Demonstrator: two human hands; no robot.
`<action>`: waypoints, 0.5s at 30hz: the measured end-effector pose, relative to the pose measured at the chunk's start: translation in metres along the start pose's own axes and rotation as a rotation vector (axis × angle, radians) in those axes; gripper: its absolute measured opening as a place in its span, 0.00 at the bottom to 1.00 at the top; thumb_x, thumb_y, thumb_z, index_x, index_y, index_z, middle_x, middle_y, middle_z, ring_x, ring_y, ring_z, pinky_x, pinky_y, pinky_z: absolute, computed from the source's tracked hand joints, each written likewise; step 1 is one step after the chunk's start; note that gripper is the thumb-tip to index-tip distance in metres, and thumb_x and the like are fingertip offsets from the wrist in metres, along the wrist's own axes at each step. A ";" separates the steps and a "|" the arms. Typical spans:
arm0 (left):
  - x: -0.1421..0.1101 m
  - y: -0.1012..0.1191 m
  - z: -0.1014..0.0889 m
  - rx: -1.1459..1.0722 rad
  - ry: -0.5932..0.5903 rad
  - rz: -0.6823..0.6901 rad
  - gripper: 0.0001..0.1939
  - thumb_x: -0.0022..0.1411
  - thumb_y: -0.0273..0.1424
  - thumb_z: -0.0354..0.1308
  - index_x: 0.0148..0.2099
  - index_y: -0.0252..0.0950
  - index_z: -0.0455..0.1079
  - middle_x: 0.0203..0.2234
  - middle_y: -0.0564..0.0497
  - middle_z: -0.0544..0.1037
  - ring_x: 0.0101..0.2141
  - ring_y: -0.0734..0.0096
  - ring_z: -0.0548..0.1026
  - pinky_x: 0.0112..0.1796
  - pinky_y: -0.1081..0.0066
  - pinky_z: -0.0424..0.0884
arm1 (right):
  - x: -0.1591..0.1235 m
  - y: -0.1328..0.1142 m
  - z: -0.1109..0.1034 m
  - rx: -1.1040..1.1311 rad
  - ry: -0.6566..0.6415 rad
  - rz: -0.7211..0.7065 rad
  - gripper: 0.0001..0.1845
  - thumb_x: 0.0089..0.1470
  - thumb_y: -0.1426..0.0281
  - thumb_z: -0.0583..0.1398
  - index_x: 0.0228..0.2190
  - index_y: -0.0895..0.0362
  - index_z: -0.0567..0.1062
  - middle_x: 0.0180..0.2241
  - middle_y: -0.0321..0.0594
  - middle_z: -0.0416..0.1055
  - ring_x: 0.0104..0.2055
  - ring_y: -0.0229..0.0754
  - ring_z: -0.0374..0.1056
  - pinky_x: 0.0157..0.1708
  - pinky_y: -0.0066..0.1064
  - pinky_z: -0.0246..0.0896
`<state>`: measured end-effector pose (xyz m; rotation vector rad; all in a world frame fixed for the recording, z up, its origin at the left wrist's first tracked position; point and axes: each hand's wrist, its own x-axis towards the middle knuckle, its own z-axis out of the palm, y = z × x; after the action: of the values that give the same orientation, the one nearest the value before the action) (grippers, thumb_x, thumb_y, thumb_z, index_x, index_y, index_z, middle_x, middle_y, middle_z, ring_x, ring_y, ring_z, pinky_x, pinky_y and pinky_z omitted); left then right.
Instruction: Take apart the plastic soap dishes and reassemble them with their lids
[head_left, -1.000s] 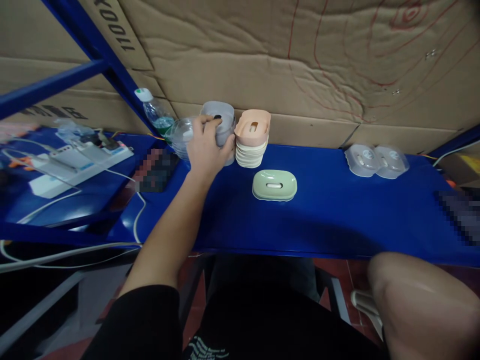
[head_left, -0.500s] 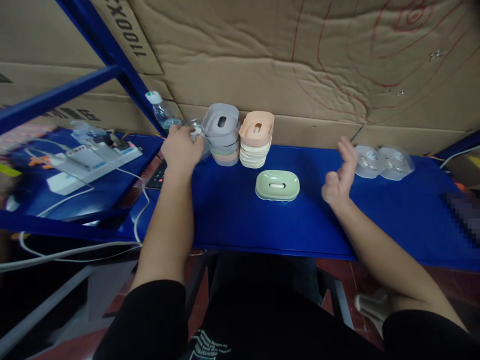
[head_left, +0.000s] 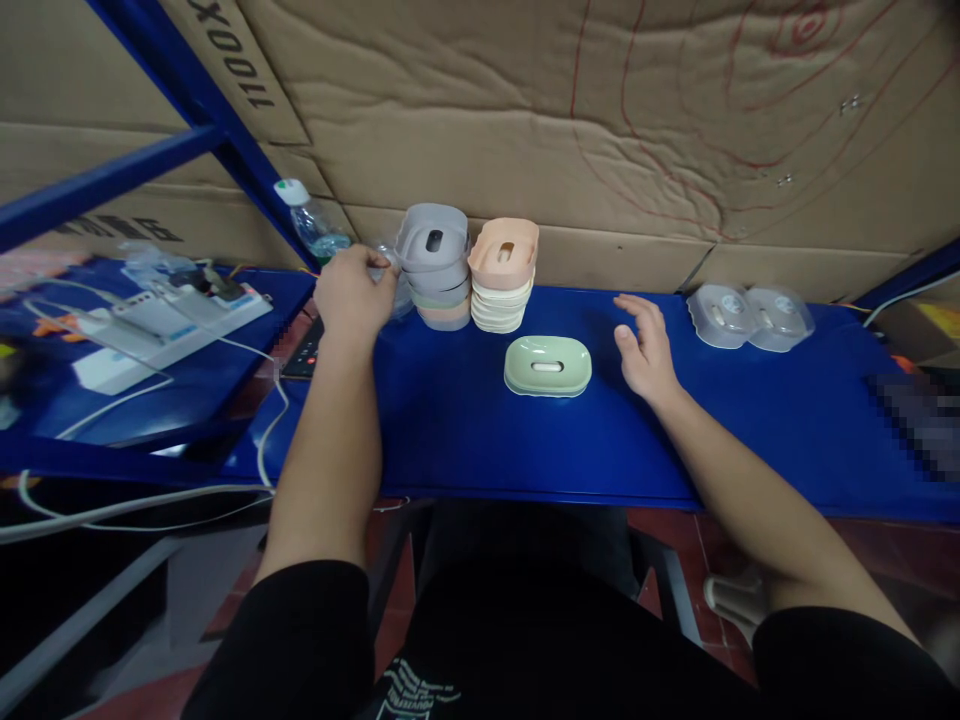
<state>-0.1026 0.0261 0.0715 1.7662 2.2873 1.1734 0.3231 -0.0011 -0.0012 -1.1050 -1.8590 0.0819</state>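
My left hand (head_left: pixel 354 295) is at the back left of the blue table, its fingers curled in a pinch beside a clear plastic piece (head_left: pixel 403 298); whatever is between them is hidden. Right of it stands a stack of grey soap-dish-like trays (head_left: pixel 433 262), with a slot in the top one. Against that stack is another, with a peach tray (head_left: pixel 504 255) over several cream ones (head_left: pixel 499 310). A light green oval dish (head_left: pixel 548 368) with a slotted middle lies in front. My right hand (head_left: pixel 646 350) hovers to its right, fingers apart, holding nothing.
Two clear plastic covers (head_left: pixel 720 316) sit at the back right. A bottle (head_left: pixel 319 230) and a phone (head_left: pixel 304 355) are at the left, near a power strip (head_left: pixel 172 335) with white cables. Cardboard (head_left: pixel 465 110) walls the back; a blue frame post (head_left: pixel 187 90) rises at left.
My right hand has come down and left toward the green dish, its fingers turning inward. My left hand stays by the clear plastic piece, its fingers drawn closer together. The view has shifted slightly.
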 end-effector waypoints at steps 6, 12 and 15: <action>0.002 -0.002 -0.001 -0.026 0.123 0.024 0.08 0.70 0.38 0.61 0.44 0.41 0.69 0.48 0.47 0.80 0.51 0.57 0.74 0.59 0.53 0.67 | 0.000 -0.001 0.003 0.027 -0.053 0.004 0.34 0.70 0.41 0.51 0.60 0.49 0.75 0.61 0.52 0.74 0.66 0.62 0.69 0.67 0.65 0.61; 0.000 0.010 -0.001 -0.285 0.504 0.196 0.06 0.77 0.31 0.54 0.45 0.38 0.59 0.45 0.47 0.76 0.50 0.65 0.77 0.57 0.61 0.70 | 0.000 -0.002 0.002 0.036 -0.069 0.031 0.36 0.68 0.39 0.52 0.62 0.50 0.73 0.61 0.53 0.75 0.65 0.63 0.69 0.65 0.65 0.63; -0.010 0.029 0.000 -0.647 0.584 0.198 0.08 0.81 0.29 0.46 0.43 0.41 0.53 0.44 0.49 0.72 0.47 0.72 0.79 0.51 0.68 0.72 | 0.000 -0.002 0.002 0.042 -0.097 0.035 0.37 0.68 0.39 0.53 0.63 0.50 0.73 0.61 0.54 0.75 0.64 0.63 0.70 0.65 0.64 0.64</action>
<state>-0.0754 0.0195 0.0835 1.5344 1.6055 2.3775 0.3199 -0.0018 -0.0018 -1.1221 -1.9147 0.1974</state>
